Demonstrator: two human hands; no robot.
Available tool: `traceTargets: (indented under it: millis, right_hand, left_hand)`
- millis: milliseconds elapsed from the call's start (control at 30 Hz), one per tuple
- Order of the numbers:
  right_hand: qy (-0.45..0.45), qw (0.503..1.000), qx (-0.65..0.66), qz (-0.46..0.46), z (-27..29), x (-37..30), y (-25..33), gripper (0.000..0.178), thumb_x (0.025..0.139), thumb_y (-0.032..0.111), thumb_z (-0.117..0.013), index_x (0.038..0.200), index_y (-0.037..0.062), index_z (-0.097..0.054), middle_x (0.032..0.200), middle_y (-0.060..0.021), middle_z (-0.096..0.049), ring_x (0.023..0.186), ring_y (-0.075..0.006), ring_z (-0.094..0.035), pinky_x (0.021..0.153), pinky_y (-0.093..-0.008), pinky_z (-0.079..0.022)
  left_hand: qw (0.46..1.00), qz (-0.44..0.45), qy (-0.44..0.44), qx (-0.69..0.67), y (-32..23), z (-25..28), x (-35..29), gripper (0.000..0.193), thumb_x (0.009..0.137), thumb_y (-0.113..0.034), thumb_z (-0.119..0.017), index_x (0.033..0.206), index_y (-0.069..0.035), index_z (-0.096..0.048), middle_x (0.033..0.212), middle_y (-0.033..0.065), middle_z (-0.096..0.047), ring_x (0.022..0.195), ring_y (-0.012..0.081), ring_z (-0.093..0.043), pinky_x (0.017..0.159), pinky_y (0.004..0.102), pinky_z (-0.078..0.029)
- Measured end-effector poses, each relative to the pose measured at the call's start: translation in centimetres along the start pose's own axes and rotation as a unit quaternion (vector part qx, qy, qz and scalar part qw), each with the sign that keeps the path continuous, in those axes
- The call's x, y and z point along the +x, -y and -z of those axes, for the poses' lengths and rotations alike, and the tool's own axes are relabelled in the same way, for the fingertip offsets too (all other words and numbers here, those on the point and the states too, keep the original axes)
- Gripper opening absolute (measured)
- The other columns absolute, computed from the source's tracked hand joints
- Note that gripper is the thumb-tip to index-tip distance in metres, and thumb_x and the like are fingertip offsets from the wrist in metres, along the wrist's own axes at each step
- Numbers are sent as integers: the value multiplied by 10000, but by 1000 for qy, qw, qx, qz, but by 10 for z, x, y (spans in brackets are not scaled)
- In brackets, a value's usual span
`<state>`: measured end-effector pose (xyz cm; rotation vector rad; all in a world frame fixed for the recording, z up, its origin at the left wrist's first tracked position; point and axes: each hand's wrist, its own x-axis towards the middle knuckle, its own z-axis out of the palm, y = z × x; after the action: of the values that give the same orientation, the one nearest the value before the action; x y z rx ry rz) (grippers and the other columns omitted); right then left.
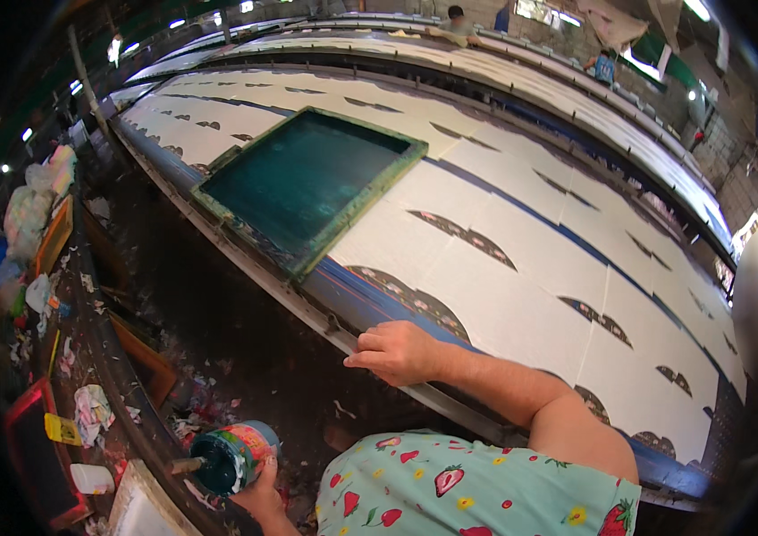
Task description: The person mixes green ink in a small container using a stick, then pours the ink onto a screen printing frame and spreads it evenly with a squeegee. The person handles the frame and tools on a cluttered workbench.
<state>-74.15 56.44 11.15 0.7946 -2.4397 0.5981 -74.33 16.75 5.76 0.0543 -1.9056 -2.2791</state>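
My left hand (261, 493), low at the left, grips a clear jar (258, 439) with a colourful label. The jar is tipped, its mouth showing dark teal paint (216, 466) and a short stick-like handle (187, 465) poking out. My right hand (397, 351) is closed in a loose fist at the near edge of the long printing table (343, 286); anything inside it is hidden. Farther up the table lies a silk screen (307, 183) with a green-stained wooden frame and teal paint across its mesh. Pale fabric panels (513, 322) with dark floral curved prints cover the tabletop.
At left, a cluttered side ledge holds a red-edged screen (44, 456), a yellow packet (62, 430), a white cup (92, 479), a crumpled rag (93, 413) and a white framed board (147, 509). Other long tables stand beyond. Two people (457, 25) are far off.
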Motion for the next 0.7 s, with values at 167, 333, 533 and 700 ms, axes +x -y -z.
traceTargets:
  millis: [167,333,533,700]
  right_hand:
    - [-32,998,-46,-39,-18,57,-26,232,884,62,-810,1111,108,-798,818,-49,-631,730,-284,-687,639,-434,-561]
    - [-48,992,-78,-87,-25,79,-57,251,867,12,-808,1099,106,-797,795,-54,-631,711,-278,-693,604,-433,-557]
    - [-82,986,-116,-84,-29,137,-125,258,856,8,-812,1100,90,-796,780,-55,-618,684,-274,-675,582,-430,-534]
    - [-127,983,-131,-31,-45,196,-197,291,843,19,-826,1120,100,-801,767,-40,-578,652,-258,-626,570,-412,-498]
  left_hand:
    - [995,-46,75,48,24,26,106,902,790,166,-858,1600,3,-498,1578,206,-575,1358,377,-657,1091,554,-664]
    - [995,9,80,54,10,10,172,842,786,155,-856,1556,35,-536,1502,202,-640,1305,342,-695,1109,496,-638]
    - [997,1,79,14,21,-10,250,801,786,151,-866,1518,75,-548,1427,202,-686,1236,343,-743,1087,506,-647]
    - [996,-24,70,46,50,1,322,914,781,154,-855,1609,29,-488,1528,211,-612,1348,365,-673,1085,535,-652]
